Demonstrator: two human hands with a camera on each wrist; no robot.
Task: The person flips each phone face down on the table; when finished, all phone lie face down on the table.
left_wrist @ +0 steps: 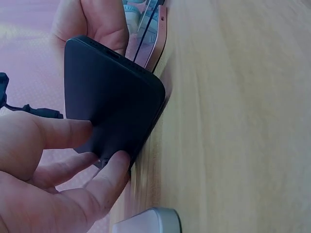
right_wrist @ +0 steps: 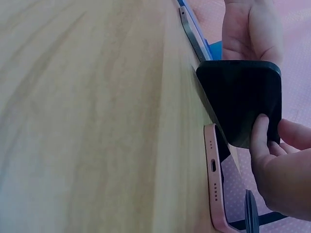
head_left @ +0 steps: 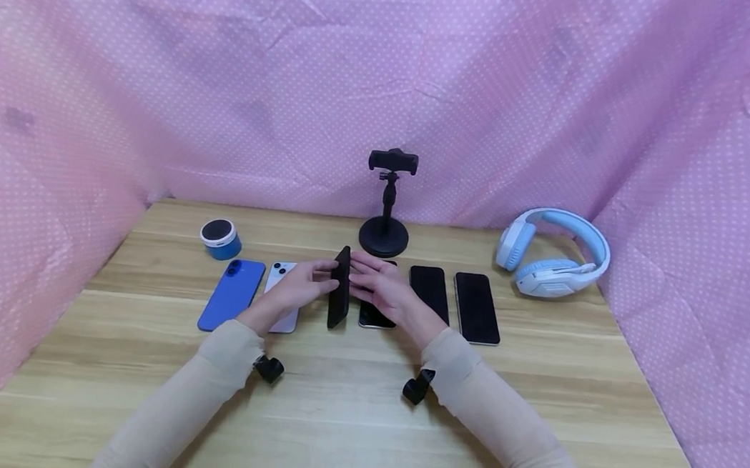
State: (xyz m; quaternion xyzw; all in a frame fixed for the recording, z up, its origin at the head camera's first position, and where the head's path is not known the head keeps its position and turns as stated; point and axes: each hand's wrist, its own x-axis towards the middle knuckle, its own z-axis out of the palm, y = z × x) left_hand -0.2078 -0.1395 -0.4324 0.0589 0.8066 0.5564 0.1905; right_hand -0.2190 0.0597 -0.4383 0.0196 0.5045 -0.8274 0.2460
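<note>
A black smartphone (head_left: pixel 339 303) stands on edge between my two hands, tilted over the table. My left hand (head_left: pixel 296 287) holds it from the left, thumb and fingertips against its matte back (left_wrist: pixel 114 92). From the other side my right hand (head_left: pixel 392 292) holds it, with one finger on the dark screen (right_wrist: pixel 233 97) and the thumb at its far edge. Partly under the right hand lies a phone with a pink frame (right_wrist: pixel 213 165). Beneath the left hand is a pale phone (head_left: pixel 288 322), partly covered. Whether the held phone touches the table, I cannot tell.
A blue phone (head_left: pixel 231 300) lies at the left, below a small blue and white speaker-like cylinder (head_left: pixel 222 245). Two dark-screened phones, one nearer (head_left: pixel 430 289) and one farther right (head_left: pixel 477 308), lie flat. Behind stand a black phone holder (head_left: pixel 384 236) and blue-white headphones (head_left: pixel 556 277).
</note>
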